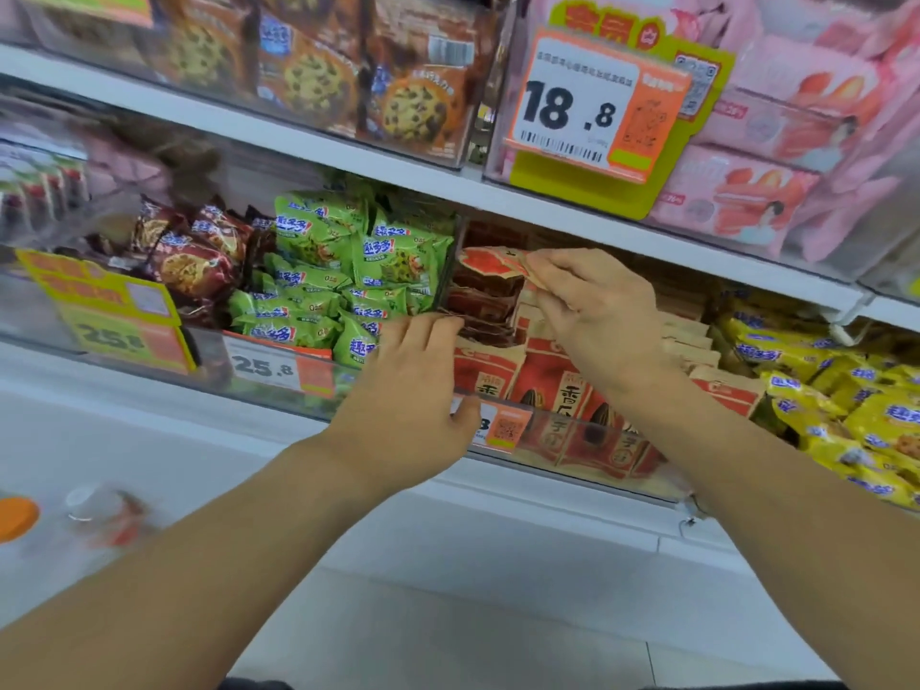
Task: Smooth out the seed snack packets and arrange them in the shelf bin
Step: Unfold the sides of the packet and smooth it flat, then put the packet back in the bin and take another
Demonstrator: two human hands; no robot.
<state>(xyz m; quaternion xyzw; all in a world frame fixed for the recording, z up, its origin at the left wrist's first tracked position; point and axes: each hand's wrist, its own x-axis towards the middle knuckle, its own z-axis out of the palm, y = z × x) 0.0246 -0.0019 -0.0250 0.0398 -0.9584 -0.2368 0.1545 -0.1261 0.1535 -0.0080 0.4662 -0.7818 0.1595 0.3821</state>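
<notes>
1 seed packet (490, 263) is pinched by the right hand (597, 311); the left hand (413, 385) rests spread on the bin (587, 430) stack. Flattening before insertion is advised.

Head view – looks forward-down, close to shelf bin (572, 435).

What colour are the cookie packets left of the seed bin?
Green, clearest in the head view.
</notes>
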